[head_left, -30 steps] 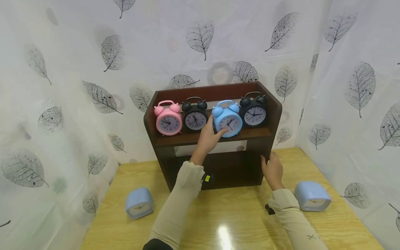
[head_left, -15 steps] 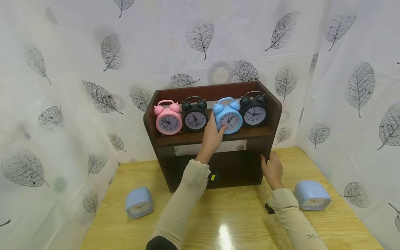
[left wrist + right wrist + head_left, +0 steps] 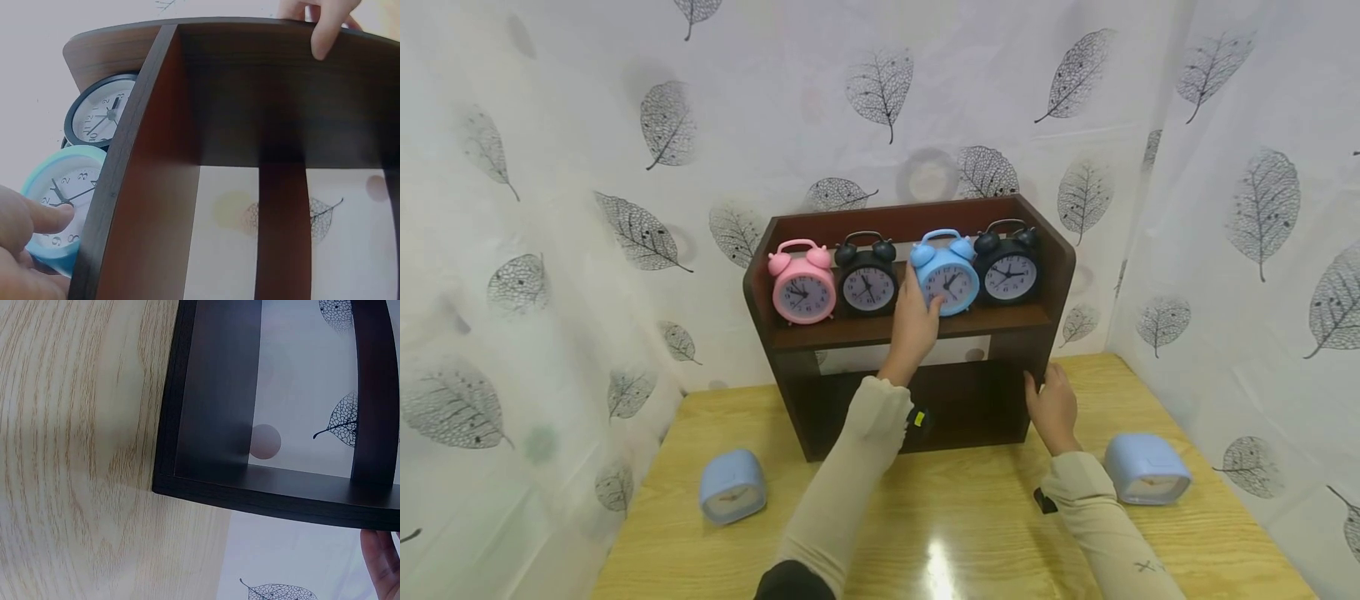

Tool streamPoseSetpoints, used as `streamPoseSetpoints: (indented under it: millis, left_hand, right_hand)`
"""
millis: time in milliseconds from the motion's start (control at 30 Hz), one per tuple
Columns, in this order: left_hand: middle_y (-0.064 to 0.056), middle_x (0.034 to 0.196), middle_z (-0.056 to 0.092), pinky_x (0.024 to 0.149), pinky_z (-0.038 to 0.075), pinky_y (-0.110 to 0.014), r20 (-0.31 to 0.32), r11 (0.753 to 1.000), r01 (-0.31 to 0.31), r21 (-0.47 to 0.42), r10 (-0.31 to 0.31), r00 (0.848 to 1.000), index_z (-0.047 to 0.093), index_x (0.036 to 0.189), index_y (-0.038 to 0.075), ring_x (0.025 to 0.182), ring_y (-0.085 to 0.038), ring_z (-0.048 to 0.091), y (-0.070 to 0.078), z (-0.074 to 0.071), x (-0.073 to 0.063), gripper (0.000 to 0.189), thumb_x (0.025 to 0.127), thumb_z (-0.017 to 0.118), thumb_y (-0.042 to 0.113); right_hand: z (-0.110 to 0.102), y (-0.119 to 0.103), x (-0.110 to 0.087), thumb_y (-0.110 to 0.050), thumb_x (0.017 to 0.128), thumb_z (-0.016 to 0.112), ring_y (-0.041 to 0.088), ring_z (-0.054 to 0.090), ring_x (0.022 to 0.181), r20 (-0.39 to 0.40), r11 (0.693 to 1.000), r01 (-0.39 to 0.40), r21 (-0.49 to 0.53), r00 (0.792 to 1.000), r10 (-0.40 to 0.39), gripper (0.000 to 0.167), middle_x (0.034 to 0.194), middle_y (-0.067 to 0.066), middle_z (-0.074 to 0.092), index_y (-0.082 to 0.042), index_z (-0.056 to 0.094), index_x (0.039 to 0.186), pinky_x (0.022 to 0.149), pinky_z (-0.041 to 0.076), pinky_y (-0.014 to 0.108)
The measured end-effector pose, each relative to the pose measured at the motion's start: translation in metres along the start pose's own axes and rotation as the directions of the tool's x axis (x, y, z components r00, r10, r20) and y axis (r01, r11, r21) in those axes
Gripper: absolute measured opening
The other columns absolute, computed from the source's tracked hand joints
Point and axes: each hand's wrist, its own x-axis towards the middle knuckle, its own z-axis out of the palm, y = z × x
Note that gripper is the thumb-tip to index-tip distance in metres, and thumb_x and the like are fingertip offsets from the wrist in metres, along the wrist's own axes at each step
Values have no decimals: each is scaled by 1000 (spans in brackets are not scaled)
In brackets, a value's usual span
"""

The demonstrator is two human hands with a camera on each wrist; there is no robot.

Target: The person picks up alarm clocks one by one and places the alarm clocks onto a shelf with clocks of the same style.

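Pale-blue square clock (image 3: 732, 483) by the bench's (image 3: 977, 517) left edge, second square clock (image 3: 1146, 462) by its right. Right grip (image 3: 1052, 410) clasps rack's (image 3: 1058, 287) right edge, thumb inside. Left grip (image 3: 913, 333) pinches blue bell clock (image 3: 953, 282) at upper shelf's (image 3: 850, 335) front edge, between left black clock (image 3: 868, 288) and right black clock (image 3: 1011, 277); pink clock (image 3: 803, 298) at left end. Blue dial: "2", "3" legible.

The dark brown two-tier wooden shelf (image 3: 977, 404) looks smooth with a soft satin sheen, and the yellow wood-grain table (image 3: 985, 517) is glossy enough to bounce light. Pretty sure the round light blue twin-bell clock (image 3: 946, 287) is smooth plastic, while the long beige sleeves (image 3: 880, 417) are matt, wrinkly cloth.
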Motion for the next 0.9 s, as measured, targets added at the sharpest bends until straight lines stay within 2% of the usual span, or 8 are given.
streamPoseSetpoints:
  millis: [367,900]
  left_hand:
    - [-21,148,31,111,30,-44,4,1000,15,-12,-15,1000,4,151,8,136,-34,36,-2,3,10,73,96,52,15]
    - [-21,150,28,112,29,-44,6,999,30,-19,-30,1000,3,151,9,137,-35,34,-2,4,14,76,95,53,16]
  right_hand:
    - [0,-1,1,-12,88,60,41,59,80,25,1000,-22,-6,999,22,22,90,24,58,8,57,96,68,46,53]
    - [3,3,1,-11,88,60,40,58,76,8,1000,-4,-1,1000,4,19,89,23,58,7,57,93,65,45,52]
